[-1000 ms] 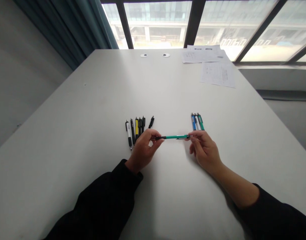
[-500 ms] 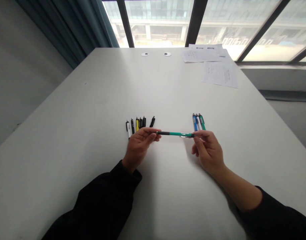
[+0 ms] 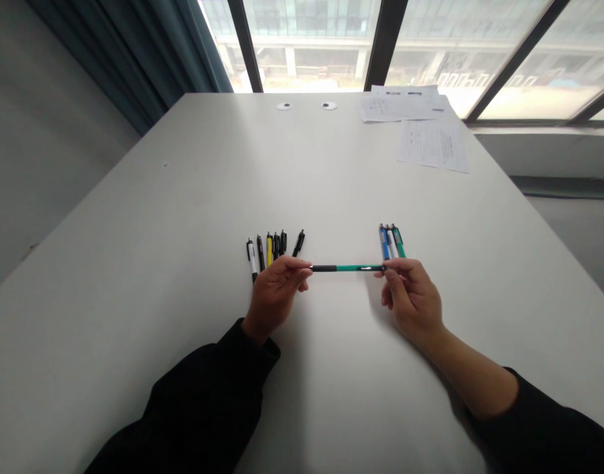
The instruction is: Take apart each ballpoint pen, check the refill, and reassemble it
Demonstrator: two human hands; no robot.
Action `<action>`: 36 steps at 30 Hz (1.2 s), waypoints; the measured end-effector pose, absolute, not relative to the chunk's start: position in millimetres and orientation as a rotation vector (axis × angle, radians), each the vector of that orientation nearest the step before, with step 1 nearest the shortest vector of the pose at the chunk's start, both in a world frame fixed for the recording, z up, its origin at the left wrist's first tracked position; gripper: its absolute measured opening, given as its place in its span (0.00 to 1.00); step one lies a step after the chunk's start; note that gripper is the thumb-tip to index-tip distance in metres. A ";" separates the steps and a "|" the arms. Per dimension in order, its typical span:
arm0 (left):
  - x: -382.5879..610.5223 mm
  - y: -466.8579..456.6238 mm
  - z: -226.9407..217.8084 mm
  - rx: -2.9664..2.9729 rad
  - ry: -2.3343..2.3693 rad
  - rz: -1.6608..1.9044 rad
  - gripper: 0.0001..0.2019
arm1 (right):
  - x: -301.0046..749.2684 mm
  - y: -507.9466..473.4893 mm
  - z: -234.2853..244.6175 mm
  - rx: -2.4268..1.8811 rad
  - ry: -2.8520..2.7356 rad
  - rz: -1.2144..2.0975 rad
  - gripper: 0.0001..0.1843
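Note:
A green pen (image 3: 348, 268) with a black grip is held level above the table, stretched between both hands. My left hand (image 3: 276, 289) pinches its tip end between thumb and fingers. At the clip end, my right hand (image 3: 411, 293) has the pen pinched the same way. Behind my left hand lie several pens: a white pen (image 3: 251, 255), a yellow pen (image 3: 269, 247) and black ones, with a black pen (image 3: 298, 242) slightly apart; my hand hides some lower ends. Beyond my right hand lie a blue pen (image 3: 384, 242), a white pen (image 3: 392, 243) and another green pen (image 3: 399, 241), side by side.
The white table (image 3: 207, 178) reaches to the window. Printed papers (image 3: 433, 145) lie at its far right corner. Two round cable-hole covers (image 3: 329, 105) sit near the far edge. A blue curtain (image 3: 134, 52) hangs at the back left.
The green pen has turned a little about its length, so its clip now faces differently. My left hand has shifted slightly left and down, showing more of the pen's tip end.

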State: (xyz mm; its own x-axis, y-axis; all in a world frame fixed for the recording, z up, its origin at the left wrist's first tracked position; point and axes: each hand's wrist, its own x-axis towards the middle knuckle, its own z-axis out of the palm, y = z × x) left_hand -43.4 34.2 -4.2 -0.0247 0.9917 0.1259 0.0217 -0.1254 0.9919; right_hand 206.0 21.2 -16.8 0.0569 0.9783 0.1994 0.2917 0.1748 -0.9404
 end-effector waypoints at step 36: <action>-45.8 31.3 -0.9 1.461 1.231 1.244 0.15 | 208.9 19.9 -6.5 -1.317 -1.638 0.752 0.13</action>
State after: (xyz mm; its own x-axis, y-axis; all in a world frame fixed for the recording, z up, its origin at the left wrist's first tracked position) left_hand -45.8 31.3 -0.9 0.0275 0.9855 0.1673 0.1569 -0.1695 0.9730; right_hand 208.9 19.9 -6.5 -0.0526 0.9645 0.2587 0.4330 0.2555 -0.8644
